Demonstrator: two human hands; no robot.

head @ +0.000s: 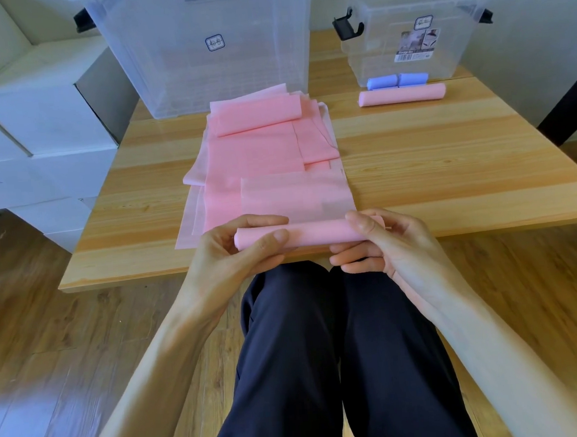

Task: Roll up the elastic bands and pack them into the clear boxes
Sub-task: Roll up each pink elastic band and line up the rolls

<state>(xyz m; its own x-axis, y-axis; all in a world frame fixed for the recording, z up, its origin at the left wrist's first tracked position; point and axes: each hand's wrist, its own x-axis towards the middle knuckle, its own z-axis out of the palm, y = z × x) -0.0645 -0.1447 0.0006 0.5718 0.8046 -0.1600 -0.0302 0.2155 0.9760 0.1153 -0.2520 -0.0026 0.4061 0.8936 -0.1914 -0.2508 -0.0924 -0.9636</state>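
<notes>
A pink elastic band [315, 233] is partly rolled into a tube at the table's front edge, its loose end [295, 194] lying flat beyond it. My left hand [235, 252] grips the roll's left end with thumb on top. My right hand [381, 242] grips the right end. A pile of flat pink bands [258, 152] lies behind, with one loosely rolled band [259, 114] on top. A finished pink roll [403, 95] lies before the small clear box [414, 28], which holds blue rolls [397, 80]. A large clear box [206, 46] stands at the back.
The wooden table [447, 166] has bare surface on its right and left sides. White cardboard boxes [35, 133] are stacked to the left on the floor. A dark chair edge [573, 106] shows at the far right. My legs in dark trousers are below the table edge.
</notes>
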